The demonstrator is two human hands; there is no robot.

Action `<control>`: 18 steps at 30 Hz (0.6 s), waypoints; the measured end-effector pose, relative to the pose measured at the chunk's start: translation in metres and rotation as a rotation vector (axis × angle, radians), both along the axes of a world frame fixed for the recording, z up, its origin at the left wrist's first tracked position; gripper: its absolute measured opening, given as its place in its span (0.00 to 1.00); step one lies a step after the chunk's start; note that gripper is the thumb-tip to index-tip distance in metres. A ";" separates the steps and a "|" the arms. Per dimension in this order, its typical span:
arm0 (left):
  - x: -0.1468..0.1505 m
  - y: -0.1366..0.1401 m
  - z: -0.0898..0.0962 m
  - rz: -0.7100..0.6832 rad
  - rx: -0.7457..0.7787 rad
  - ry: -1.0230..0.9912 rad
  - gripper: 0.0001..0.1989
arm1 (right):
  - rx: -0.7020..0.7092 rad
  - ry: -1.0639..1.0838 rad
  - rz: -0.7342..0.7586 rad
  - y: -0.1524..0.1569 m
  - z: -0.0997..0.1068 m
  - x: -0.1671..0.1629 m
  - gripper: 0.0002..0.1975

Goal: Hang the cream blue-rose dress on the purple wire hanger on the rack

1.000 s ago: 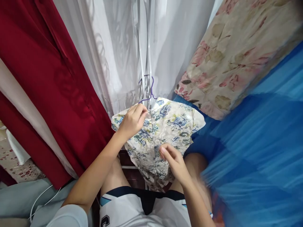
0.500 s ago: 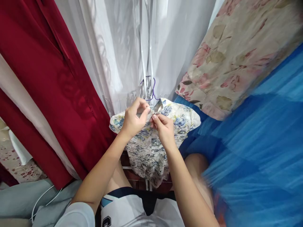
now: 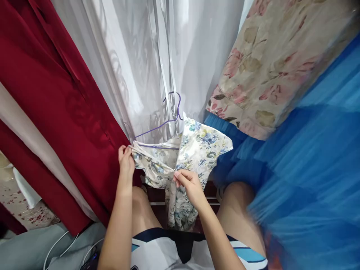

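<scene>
A white garment with blue and yellow flowers (image 3: 206,140) hangs in front of me on a purple wire hanger (image 3: 157,128). My left hand (image 3: 126,161) is closed on its left shoulder edge, beside the hanger's left end. Lower down at the middle, my right hand (image 3: 187,183) pinches the front opening's edge. The neckline is spread on the left, baring that arm of the hanger. The garment's right shoulder still sits over the hanger. Its lower part hangs bunched between my knees.
White curtains (image 3: 135,75) hang behind, with white straps (image 3: 164,60) running down to the hanger. Dark red cloth (image 3: 78,123) is at left. At right hang a floral cloth (image 3: 253,82) and blue tulle (image 3: 306,168). A grey cushion (image 3: 30,247) with white cables lies lower left.
My left hand has moved left from the neckline to the shoulder edge. My right hand has moved down, pulling the opening wide. More of the purple hanger shows.
</scene>
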State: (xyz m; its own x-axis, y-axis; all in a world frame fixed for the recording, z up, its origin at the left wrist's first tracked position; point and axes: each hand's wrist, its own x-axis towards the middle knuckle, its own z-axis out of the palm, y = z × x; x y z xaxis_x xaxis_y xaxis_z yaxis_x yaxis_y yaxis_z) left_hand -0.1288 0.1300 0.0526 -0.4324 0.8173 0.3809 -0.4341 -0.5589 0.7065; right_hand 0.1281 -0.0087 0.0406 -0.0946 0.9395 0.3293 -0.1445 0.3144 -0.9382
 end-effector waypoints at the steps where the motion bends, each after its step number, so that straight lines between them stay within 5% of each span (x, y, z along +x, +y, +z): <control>1: 0.008 -0.003 -0.018 -0.007 -0.021 -0.022 0.22 | -0.012 0.021 -0.012 0.000 -0.006 0.001 0.17; 4: 0.044 -0.022 -0.059 -0.065 -0.082 -0.055 0.19 | -0.061 0.134 -0.136 0.004 -0.030 0.014 0.17; 7: 0.086 -0.054 -0.073 -0.173 -0.125 -0.056 0.19 | -0.138 0.371 -0.444 0.012 -0.059 0.037 0.15; 13: 0.148 -0.114 -0.043 -0.396 -0.029 0.142 0.13 | -0.230 0.498 -0.828 0.018 -0.096 0.066 0.17; 16: 0.167 -0.131 -0.024 -0.403 0.052 0.348 0.08 | -0.097 0.358 -1.022 0.008 -0.089 0.062 0.18; 18: 0.178 -0.137 -0.015 -0.432 0.090 0.436 0.06 | 0.013 0.121 -0.939 -0.001 -0.076 0.058 0.17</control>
